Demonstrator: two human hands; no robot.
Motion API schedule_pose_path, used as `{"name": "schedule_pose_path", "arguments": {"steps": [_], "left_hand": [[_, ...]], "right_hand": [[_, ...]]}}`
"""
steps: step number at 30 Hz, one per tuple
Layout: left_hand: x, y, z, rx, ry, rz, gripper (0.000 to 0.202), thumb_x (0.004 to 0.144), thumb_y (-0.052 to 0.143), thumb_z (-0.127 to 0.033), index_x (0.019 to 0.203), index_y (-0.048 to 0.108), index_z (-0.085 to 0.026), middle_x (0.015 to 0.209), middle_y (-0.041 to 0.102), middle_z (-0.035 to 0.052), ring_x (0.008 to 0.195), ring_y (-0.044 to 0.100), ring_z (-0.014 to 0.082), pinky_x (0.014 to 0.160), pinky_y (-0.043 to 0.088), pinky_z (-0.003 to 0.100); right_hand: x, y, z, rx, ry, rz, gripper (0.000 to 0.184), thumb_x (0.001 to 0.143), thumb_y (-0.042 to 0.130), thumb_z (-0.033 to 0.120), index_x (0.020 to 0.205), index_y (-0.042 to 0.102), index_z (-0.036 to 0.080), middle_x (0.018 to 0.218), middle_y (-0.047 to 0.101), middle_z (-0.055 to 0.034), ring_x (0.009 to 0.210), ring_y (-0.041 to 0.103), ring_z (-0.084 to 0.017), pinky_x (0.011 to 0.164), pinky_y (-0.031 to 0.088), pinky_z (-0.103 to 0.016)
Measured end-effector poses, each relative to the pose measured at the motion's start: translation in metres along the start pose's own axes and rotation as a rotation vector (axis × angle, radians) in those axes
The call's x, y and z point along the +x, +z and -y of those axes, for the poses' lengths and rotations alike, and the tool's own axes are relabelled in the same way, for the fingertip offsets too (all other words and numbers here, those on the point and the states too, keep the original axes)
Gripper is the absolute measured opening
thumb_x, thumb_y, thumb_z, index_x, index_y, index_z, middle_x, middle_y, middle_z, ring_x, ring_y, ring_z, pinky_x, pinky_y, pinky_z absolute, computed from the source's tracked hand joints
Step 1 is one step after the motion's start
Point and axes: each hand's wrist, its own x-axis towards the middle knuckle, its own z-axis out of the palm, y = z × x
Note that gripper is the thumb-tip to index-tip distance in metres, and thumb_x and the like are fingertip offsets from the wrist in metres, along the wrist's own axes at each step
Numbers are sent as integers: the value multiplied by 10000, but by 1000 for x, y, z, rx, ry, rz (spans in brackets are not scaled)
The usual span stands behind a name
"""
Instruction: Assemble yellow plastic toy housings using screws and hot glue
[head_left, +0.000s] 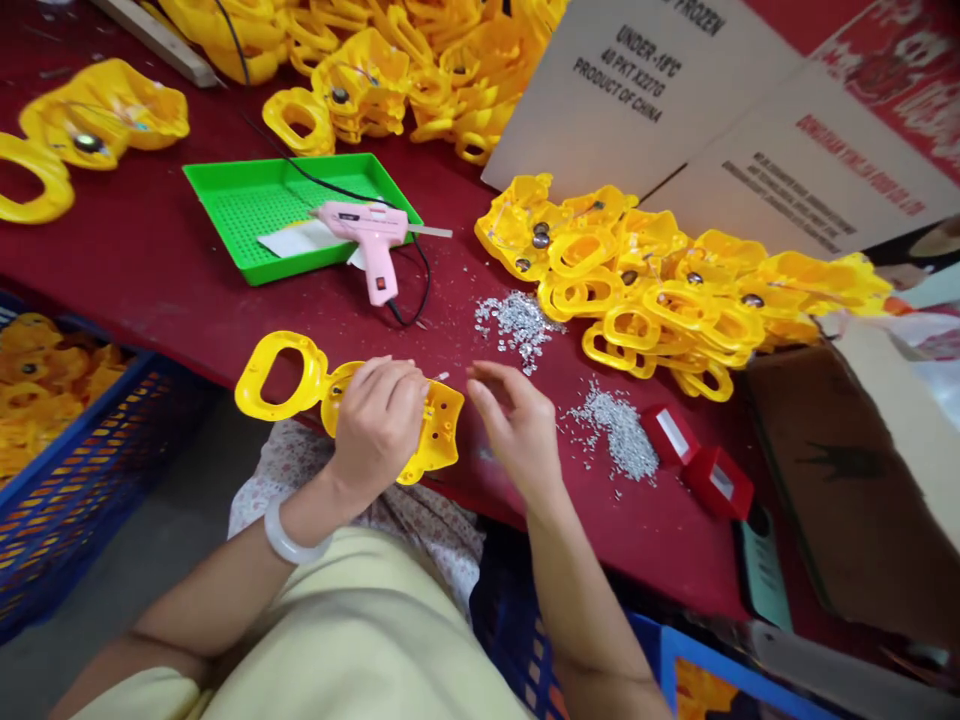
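A: What's on my head cam rn?

B: Your L hand (379, 425) is on a yellow moulded plastic piece w/ an oval loop handle (442, 430), fingers (390, 385) curled over it, gripping. The piece is at the near edge of the dark red cloth-covered desk (150, 230), loop pointing left.

A: And my R hand (517, 430)?

B: Open, fingers loosely curled, nothing visible in them, tho a tiny bit could hide there. It hangs just beside the piece, near a heap of small silver bits (517, 325).

A: Which step am I on, d'you reckon?

B: My read: one piece held and worked by hand at the desk edge. Your L hand hides what's being done on it, so I can't say more.

A: Next move?

B: With L tied up, whatever comes needs R. Silver bits are closest, a pink hot-glue gun (367, 235) is farther off, resting on a green plastic tray (223, 229), and a pile of yellow pieces (645, 280) lies to the right.
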Motion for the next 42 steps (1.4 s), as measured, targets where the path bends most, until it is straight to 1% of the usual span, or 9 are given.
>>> {"name": "schedule_pose_path", "arguments": {"steps": [4,8,12,15,19,25,29,33,42], "left_hand": [[2,-19,38,118,-83,-84,94,920,504,-132,960,588,-145,940,713,101,922,667,218,932,532,399],[6,-35,71,203,-131,-124,93,931,485,-148,933,577,-155,903,708,94,876,660,215,899,526,381],[9,-47,93,262,-170,-140,89,936,478,-158,912,564,-156,880,695,97,840,643,215,850,515,363],[11,-51,103,291,-185,-153,97,941,469,-154,897,556,-161,860,687,86,812,631,208,839,506,350],[14,-51,112,317,-218,-169,114,949,457,-164,886,553,-164,843,677,80,798,620,207,833,496,346],[18,-48,119,343,-255,-185,126,953,455,-172,878,556,-161,830,672,87,798,617,211,819,484,348],[19,-46,119,334,-304,-180,150,964,434,-184,873,553,-176,824,663,80,802,614,215,822,479,360],[20,-44,118,357,-330,-176,163,968,430,-200,865,554,-176,824,658,86,797,605,221,808,469,367],[24,-43,118,412,-351,-177,192,977,413,-208,849,554,-184,780,635,72,774,596,219,772,461,362]], "right_hand": [[76,40,12,149,-11,90,387,818,686,395,1102,629,140,1066,719,-125,954,689,-202,903,546,-380],[136,83,25,247,177,290,354,798,716,445,933,660,123,846,723,-94,737,681,-173,724,569,-327],[160,113,32,505,364,461,282,815,717,414,806,633,145,692,698,-50,611,655,-131,610,573,-260],[163,122,34,628,444,441,210,802,727,330,786,623,148,673,685,-24,561,622,-97,549,559,-211],[153,109,42,681,447,425,221,742,742,334,767,634,144,643,629,2,537,564,-77,460,499,-175],[110,62,59,663,376,574,287,695,756,353,884,663,158,825,682,-57,540,473,-76,377,360,-189],[82,43,53,619,424,717,291,760,731,362,950,669,151,649,614,-13,444,377,-61,373,261,-214],[70,37,43,570,450,796,244,813,697,332,940,683,124,561,510,25,463,411,-68,428,274,-227],[70,40,35,572,470,818,220,834,680,338,947,673,150,578,477,32,475,374,-83,440,257,-250]]}}
